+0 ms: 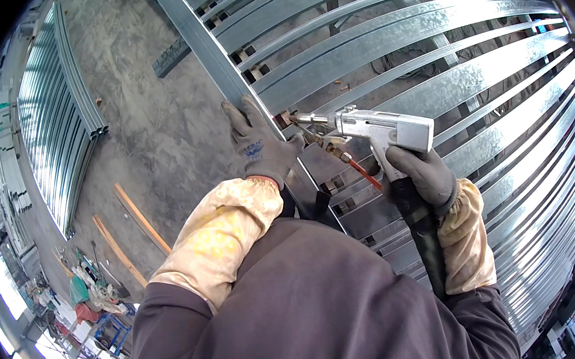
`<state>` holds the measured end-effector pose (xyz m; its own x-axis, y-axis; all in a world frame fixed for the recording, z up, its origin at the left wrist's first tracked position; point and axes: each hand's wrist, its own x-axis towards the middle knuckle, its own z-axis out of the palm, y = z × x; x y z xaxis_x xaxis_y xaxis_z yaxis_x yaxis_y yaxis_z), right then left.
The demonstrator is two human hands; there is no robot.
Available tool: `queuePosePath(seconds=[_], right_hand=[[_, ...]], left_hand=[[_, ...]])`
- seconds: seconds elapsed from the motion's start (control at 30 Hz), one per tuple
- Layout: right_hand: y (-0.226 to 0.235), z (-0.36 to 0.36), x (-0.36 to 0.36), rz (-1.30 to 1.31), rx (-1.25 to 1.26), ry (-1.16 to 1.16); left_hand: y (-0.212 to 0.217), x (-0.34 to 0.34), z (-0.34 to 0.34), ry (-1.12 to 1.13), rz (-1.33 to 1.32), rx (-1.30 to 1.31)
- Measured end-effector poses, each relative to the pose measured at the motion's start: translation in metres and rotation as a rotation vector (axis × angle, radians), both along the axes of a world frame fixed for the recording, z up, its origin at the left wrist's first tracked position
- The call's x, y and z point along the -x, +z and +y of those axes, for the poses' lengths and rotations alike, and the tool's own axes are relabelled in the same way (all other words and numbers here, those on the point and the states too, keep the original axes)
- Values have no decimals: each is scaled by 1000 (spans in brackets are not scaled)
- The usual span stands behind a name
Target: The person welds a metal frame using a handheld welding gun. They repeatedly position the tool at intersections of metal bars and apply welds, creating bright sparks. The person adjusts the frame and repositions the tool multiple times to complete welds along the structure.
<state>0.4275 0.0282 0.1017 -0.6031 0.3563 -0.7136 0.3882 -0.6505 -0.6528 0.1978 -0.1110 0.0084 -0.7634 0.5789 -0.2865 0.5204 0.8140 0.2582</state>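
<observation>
My right hand (425, 176), in a dark grey glove, is closed round the grip of a silver handheld welding gun (384, 128). The gun's nozzle points left and reaches the inner side of a galvanized steel edge beam (205, 47), at a small brownish bracket (286, 119). A thin red-and-brass feed line (353, 161) runs under the nozzle, and a thick black cable (421, 235) hangs from the grip. My left hand (260, 147), gloved too, rests on the edge beam with fingers stretched and spread, its thumb toward the nozzle. The exact contact at the tip is too small to tell.
Long parallel galvanized steel bars (418, 23) fill the right side, with gaps between them. Cables lie beneath. On the concrete floor (144, 103) at left are a stack of steel profiles (58, 127) and two wooden strips (141, 217). Clutter (91, 290) sits at the lower left.
</observation>
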Motion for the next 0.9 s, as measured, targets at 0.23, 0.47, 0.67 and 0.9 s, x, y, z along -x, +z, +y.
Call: queuePosePath(seconds=[0.23,0.47,0.67,0.9], right_hand=[[-4,-5,-16,10,73,16],[-19,-9,-16,61,100,25],[-15,-7,-15,72,133,47],[-9,-11,-10,27,52,46]], left_hand=[[11,0,-20,-67,-87,-56],[8,0,-26,-125,-70,-27],[-7,2,-33,-159,-20,-100],[-10,3,-35,-184,-10,-116]])
